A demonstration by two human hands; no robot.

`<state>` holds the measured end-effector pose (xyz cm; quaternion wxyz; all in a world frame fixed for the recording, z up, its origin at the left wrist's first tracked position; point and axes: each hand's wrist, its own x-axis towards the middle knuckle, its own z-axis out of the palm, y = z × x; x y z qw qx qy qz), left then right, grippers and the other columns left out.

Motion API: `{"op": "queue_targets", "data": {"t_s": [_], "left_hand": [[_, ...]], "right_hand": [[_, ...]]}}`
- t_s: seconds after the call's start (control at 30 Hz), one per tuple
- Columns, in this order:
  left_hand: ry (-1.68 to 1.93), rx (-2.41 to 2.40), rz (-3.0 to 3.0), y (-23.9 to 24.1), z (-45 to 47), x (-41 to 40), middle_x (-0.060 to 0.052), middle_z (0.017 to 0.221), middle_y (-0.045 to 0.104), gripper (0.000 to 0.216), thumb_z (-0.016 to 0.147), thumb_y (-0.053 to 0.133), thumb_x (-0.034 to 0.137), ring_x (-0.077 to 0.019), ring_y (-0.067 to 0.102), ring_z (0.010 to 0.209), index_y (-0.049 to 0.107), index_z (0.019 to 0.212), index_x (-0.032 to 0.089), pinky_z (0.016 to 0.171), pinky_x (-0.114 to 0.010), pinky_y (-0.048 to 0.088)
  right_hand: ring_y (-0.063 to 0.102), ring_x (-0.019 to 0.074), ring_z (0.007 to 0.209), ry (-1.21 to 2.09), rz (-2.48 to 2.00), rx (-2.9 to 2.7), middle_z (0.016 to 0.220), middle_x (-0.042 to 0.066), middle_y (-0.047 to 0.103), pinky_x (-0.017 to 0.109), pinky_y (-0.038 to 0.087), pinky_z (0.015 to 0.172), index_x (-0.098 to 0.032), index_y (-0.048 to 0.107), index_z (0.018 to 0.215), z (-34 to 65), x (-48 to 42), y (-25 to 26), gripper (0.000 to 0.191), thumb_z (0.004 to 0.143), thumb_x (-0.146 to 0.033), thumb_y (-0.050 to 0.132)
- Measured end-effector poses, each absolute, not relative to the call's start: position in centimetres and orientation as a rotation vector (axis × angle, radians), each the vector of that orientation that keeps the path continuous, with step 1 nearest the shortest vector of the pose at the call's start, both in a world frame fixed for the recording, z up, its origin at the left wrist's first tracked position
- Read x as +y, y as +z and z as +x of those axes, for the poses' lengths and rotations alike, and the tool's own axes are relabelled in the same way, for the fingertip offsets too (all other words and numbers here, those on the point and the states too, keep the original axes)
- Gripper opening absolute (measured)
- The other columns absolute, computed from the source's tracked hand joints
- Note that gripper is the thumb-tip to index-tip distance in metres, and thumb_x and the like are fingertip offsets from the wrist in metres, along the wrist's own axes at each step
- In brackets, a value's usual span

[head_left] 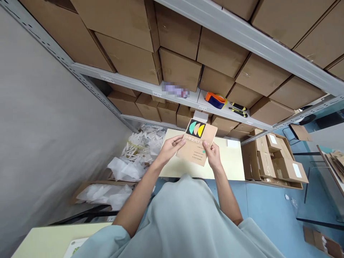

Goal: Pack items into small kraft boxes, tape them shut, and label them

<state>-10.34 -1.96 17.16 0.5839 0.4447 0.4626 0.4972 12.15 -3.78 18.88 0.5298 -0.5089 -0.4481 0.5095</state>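
A tan book (192,152) with a black panel of green, beige and yellow shapes and Chinese lettering is held above the pale table (229,165). It sits slightly tilted, its printed cover towards me. My left hand (171,147) is closed at the book's left edge, thumb and fingers close together there. On the opposite side, my right hand (213,154) grips the right edge, its thumb lying on the cover and the other fingers partly hidden behind. A small white item (232,143) lies on the table to the right of the book.
Metal shelving (223,27) full of cardboard boxes (181,68) rises ahead. On a shelf are an orange and blue tape dispenser (215,100) and yellow-black cutters (238,111). Crumpled white packing material (126,168) is heaped left; a large carton (249,161) of boxes stands right.
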Motion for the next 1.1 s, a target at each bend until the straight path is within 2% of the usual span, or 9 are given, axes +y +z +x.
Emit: {"op": "queue_targets", "data": {"t_s": [0.1,0.3,0.47,0.57,0.67,0.77,0.9,0.97,1.1], "left_hand": [[1.018,0.955,0.867,17.2,-9.7,-1.8,-0.02,0.107,0.089,0.075,0.072,0.101,0.078,-0.0411,0.087,0.103,0.09,0.109,0.015,0.089,-0.048,0.073],[1.163,1.054,0.888,16.7,-7.5,-2.6,-0.017,0.108,0.09,0.079,0.07,0.099,0.083,-0.0366,0.086,0.099,0.09,0.109,0.014,0.087,-0.042,0.072],[1.33,1.291,1.1,16.5,-6.6,-3.1,-0.013,0.107,0.09,0.073,0.084,0.086,0.082,-0.0346,0.085,0.1,0.09,0.111,0.014,0.086,-0.038,0.069],[1.308,1.392,1.257,17.2,-5.2,-4.6,-0.008,0.104,0.091,0.051,0.094,0.081,0.065,-0.0343,0.086,0.1,0.092,0.116,0.02,0.092,-0.039,0.068],[1.253,1.265,1.384,17.8,-3.8,-6.6,-0.007,0.117,0.091,0.033,0.087,0.09,0.051,-0.0383,0.085,0.119,0.094,0.111,0.029,0.113,-0.047,0.066],[1.152,1.093,1.404,18.0,-3.9,-7.4,-0.01,0.129,0.089,0.038,0.085,0.093,0.05,-0.0389,0.081,0.133,0.093,0.117,0.029,0.127,-0.053,0.06],[1.334,1.269,1.286,17.8,-6.6,-5.8,-0.015,0.158,0.075,0.069,0.084,0.097,0.061,-0.0396,0.065,0.156,0.084,0.141,0.025,0.137,-0.055,0.05],[1.312,1.225,1.156,17.8,-7.9,-4.7,-0.019,0.16,0.074,0.082,0.078,0.1,0.069,-0.0429,0.064,0.157,0.082,0.143,0.021,0.132,-0.055,0.055],[0.958,0.97,0.946,18.3,-8.5,-4.1,-0.02,0.12,0.089,0.081,0.075,0.099,0.079,-0.0443,0.085,0.118,0.088,0.125,0.016,0.096,-0.051,0.073]], "right_hand": [[0.083,0.0287,0.091,1.268,-1.2,-1.105,0.101,0.01,0.089,0.041,0.07,0.085,-0.02,0.081,0.103,12.5,-3.7,18.8,0.065,0.086,-0.083,0.085],[0.084,0.0358,0.119,1.125,-1.352,-1.11,0.131,0.019,0.087,0.051,0.069,0.106,-0.018,0.082,0.119,14.4,-3.0,17.3,0.074,0.084,-0.083,0.084],[0.076,0.0377,0.143,0.955,-1.411,-1.087,0.156,0.022,0.076,0.058,0.062,0.123,-0.017,0.078,0.142,13.6,-4.6,16.8,0.079,0.093,-0.079,0.077],[0.079,0.0365,0.138,1.09,-1.343,-1.14,0.152,0.02,0.079,0.051,0.069,0.114,-0.018,0.078,0.144,11.3,-6.1,16.9,0.084,0.088,-0.08,0.084],[0.085,0.0354,0.123,1.028,-1.398,-1.125,0.131,0.017,0.087,0.048,0.071,0.107,-0.018,0.082,0.13,9.8,-6.9,17.2,0.074,0.088,-0.078,0.087],[0.085,0.0362,0.117,0.933,-1.398,-1.0,0.12,0.017,0.089,0.051,0.07,0.106,-0.016,0.083,0.115,10.7,-6.8,17.8,0.066,0.095,-0.079,0.078],[0.085,0.0378,0.121,1.03,-1.284,-1.016,0.128,0.017,0.089,0.053,0.071,0.108,-0.018,0.084,0.118,13.6,-6.5,18.8,0.069,0.091,-0.081,0.082],[0.085,0.0378,0.121,1.122,-1.241,-1.061,0.129,0.016,0.089,0.053,0.071,0.108,-0.018,0.086,0.121,14.5,-6.6,19.4,0.07,0.089,-0.08,0.085],[0.087,0.0367,0.113,1.26,-1.187,-1.099,0.123,0.015,0.09,0.052,0.072,0.104,-0.018,0.086,0.12,14.7,-6.6,19.6,0.071,0.088,-0.081,0.085]]}}
